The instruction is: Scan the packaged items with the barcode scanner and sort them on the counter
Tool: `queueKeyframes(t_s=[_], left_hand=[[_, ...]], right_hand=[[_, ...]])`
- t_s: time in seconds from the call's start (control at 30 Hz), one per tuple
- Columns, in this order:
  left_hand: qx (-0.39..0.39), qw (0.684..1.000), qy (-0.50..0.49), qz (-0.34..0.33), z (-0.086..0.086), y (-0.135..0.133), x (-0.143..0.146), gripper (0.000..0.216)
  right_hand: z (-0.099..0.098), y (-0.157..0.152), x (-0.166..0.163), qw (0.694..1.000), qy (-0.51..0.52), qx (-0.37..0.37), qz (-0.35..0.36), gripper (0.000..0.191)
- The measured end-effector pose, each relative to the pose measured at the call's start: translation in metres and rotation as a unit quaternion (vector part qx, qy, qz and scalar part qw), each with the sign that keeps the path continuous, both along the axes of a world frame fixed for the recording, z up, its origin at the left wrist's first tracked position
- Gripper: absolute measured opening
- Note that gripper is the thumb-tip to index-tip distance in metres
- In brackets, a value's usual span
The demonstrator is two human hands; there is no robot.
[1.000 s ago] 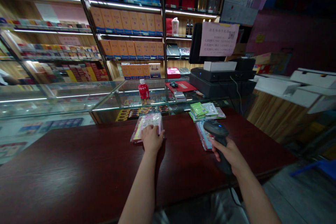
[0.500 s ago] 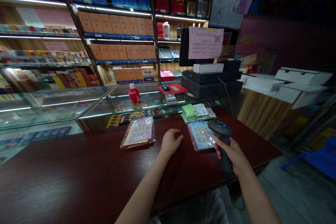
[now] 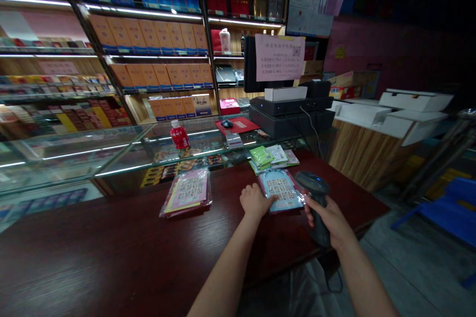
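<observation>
I had the right hand (image 3: 330, 220) closed round the handle of the black scanner (image 3: 313, 184); the left hand (image 3: 255, 201) was half curled, thumb over the left edge of the blue packet (image 3: 281, 188), though I couldn't tell if it pinched. The scanner stood by the packet's right edge, nose pointing left, handle running near and slightly right. The packet lay flat, long axis near to far. I judged the work wanted a steady wrist, flat wrap and thumb off the print. Green sachets (image 3: 261, 155) lay just beyond, a pink stack (image 3: 188, 189) well left, on the dark table (image 3: 122, 247).
</observation>
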State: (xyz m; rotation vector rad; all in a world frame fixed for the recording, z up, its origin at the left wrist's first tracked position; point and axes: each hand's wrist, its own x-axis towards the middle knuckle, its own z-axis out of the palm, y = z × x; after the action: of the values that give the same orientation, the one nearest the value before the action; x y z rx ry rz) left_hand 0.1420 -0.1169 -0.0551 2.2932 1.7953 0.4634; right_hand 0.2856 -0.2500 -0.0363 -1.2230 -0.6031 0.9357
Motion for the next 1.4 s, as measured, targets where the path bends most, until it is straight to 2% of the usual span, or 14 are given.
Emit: queueKeyframes(t_s=[0.17, 0.23, 0.37, 0.43, 0.5, 0.57, 0.67, 0.73, 0.8, 0.87, 1.0, 1.13, 1.23, 1.4], left_hand=[[-0.055, 0.998, 0.012, -0.007, 0.014, 0.0, -0.015, 0.042], [-0.054, 0.998, 0.011, -0.006, 0.016, -0.001, -0.019, 0.039], [-0.072, 0.997, -0.006, -0.022, 0.011, -0.001, -0.019, 0.049], [-0.099, 0.994, -0.036, -0.027, 0.006, 0.002, -0.02, 0.041], [-0.14, 0.983, -0.114, -0.034, 0.001, 0.008, -0.024, 0.032], [-0.22, 0.947, -0.227, -0.057, -0.001, 0.014, -0.033, 0.031], [-0.351, 0.849, -0.378, -0.112, 0.003, 0.023, -0.053, 0.035], [-0.385, 0.804, -0.434, -0.13, 0.008, 0.029, -0.068, 0.037], [-0.371, 0.785, -0.479, -0.128, 0.01, 0.034, -0.078, 0.04], [-0.312, 0.784, -0.526, -0.11, 0.008, 0.039, -0.083, 0.042], [-0.138, 0.792, -0.592, -0.059, -0.009, 0.052, -0.08, 0.035], [-0.026, 0.8, -0.6, -0.025, -0.028, 0.064, -0.071, 0.027], [0.019, 0.812, -0.583, -0.012, -0.039, 0.07, -0.068, 0.019], [0.046, 0.835, -0.548, 0.007, -0.05, 0.074, -0.068, 0.013]], right_hand=[[0.004, 0.002, -0.005, 1.0, 0.009, 0.011, -0.016, 0.05], [0.005, 0.002, -0.008, 1.0, 0.009, 0.012, -0.013, 0.051], [0.005, 0.004, -0.012, 1.0, 0.005, 0.016, -0.002, 0.05], [0.005, 0.005, -0.013, 1.0, 0.002, 0.016, 0.005, 0.049], [0.005, 0.005, -0.013, 1.0, -0.001, 0.012, 0.012, 0.049], [0.006, 0.004, -0.012, 1.0, -0.002, 0.005, 0.016, 0.051], [0.01, 0.003, -0.012, 1.0, -0.002, 0.0, 0.016, 0.054], [0.012, 0.003, -0.013, 1.0, -0.004, 0.0, 0.011, 0.053], [0.014, 0.005, -0.015, 1.0, -0.005, 0.006, 0.007, 0.051], [0.015, 0.008, -0.019, 1.0, -0.001, 0.02, 0.009, 0.05], [0.018, 0.015, -0.026, 0.999, 0.01, 0.035, 0.034, 0.048], [0.02, 0.023, -0.032, 0.998, 0.004, 0.027, 0.058, 0.049], [0.02, 0.03, -0.038, 0.997, -0.024, 0.018, 0.074, 0.046], [0.012, 0.041, -0.048, 0.99, -0.091, -0.015, 0.11, 0.043]])
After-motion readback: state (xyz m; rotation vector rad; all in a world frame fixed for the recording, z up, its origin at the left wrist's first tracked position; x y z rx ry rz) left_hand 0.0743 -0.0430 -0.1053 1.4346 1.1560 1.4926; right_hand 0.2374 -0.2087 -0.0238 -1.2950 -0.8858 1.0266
